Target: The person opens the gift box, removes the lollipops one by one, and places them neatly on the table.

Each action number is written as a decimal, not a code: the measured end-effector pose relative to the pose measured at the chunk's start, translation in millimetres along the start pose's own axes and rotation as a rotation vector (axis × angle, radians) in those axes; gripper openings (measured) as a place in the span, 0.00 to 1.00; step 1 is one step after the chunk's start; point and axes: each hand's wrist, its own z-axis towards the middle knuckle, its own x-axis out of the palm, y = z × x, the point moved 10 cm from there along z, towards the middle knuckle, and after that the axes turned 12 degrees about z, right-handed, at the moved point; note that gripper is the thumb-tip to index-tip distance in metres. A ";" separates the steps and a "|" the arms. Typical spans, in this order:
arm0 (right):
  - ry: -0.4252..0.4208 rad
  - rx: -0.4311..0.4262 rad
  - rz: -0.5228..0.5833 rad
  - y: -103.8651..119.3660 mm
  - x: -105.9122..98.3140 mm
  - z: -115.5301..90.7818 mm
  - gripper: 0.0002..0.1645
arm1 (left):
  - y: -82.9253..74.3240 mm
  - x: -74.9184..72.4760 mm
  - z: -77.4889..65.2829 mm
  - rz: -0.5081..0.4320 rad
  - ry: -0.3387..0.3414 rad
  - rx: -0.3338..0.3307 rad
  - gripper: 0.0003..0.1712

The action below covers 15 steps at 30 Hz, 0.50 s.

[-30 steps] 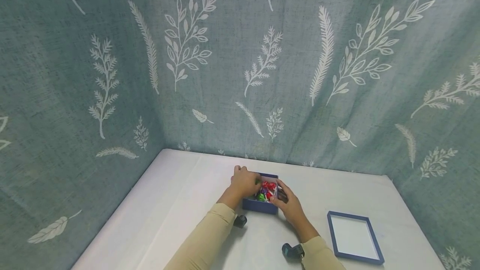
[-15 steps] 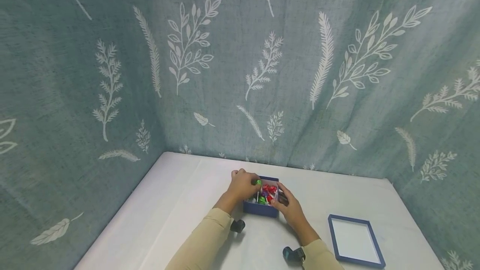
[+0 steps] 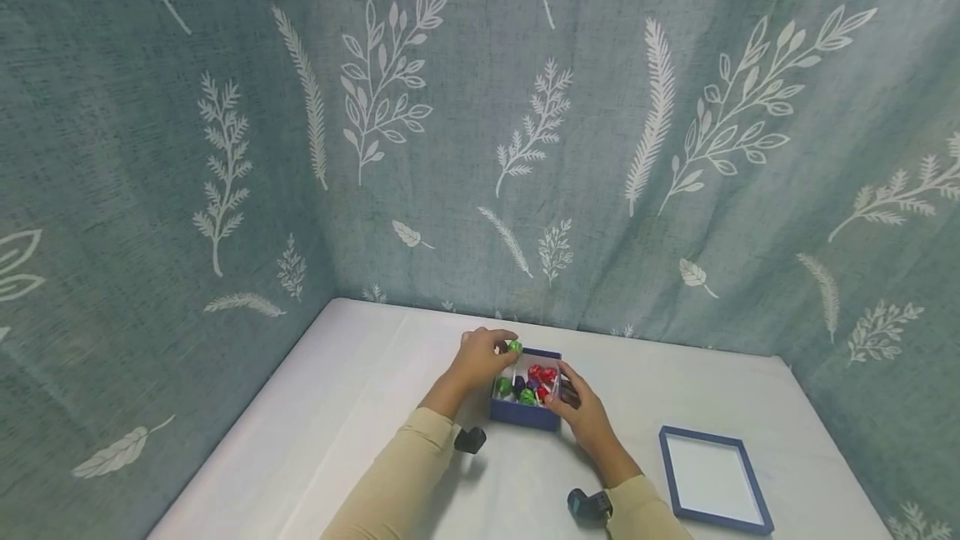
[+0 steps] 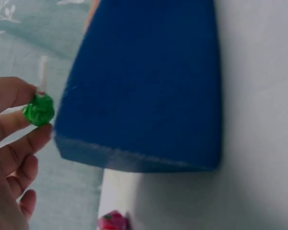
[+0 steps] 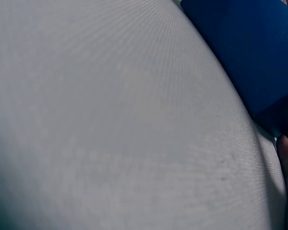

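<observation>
A blue box [image 3: 525, 416] without its cover stands on the table, holding several lollipops in red [image 3: 548, 374], green [image 3: 528, 397] and dark purple [image 3: 519, 386] wrappers. Above its back left part, my left hand [image 3: 478, 358] pinches a green lollipop [image 4: 39, 110] by its wrapped head between thumb and fingers; in the left wrist view the white stick is visible. My right hand [image 3: 587, 417] grips the box's right wall, thumb near the front corner and fingers along the outside. The right wrist view shows mostly tablecloth, with the box [image 5: 249, 52] at its upper right.
A blue-rimmed box lid [image 3: 716, 480] lies flat with its white inside up, to the right. A pink-red wrapped candy [image 4: 114, 221] sits on the table beyond the box in the left wrist view. Leaf-patterned curtains [image 3: 465, 148] stand behind the white table [image 3: 360, 407].
My left hand has risen out of the box with the green lollipop, uncovering more lollipops at the box's left side. The right hand stays on the box.
</observation>
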 end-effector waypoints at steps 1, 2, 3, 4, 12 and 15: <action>0.000 -0.002 -0.006 0.0 0.0 0.0 0.43 | 0.7 -3.4 0.0 -0.004 -0.011 0.001 0.22; 0.001 0.001 -0.012 -0.5 0.1 0.0 0.44 | 1.9 -6.6 -0.2 -0.008 -0.020 -0.003 0.23; 0.004 0.002 -0.019 -0.7 0.4 0.0 0.44 | 3.4 -9.9 -0.5 -0.011 -0.028 -0.009 0.23; 0.005 0.003 -0.024 -1.1 0.5 0.1 0.44 | 5.4 -12.4 -0.7 -0.012 -0.032 -0.018 0.23; -0.001 0.000 -0.015 0.4 -2.8 0.9 0.44 | 20.4 -33.4 -3.5 -0.108 -0.042 -0.076 0.20; -0.001 0.006 -0.011 0.0 -2.2 0.5 0.44 | 26.9 -38.5 -6.2 -0.122 -0.050 -0.082 0.19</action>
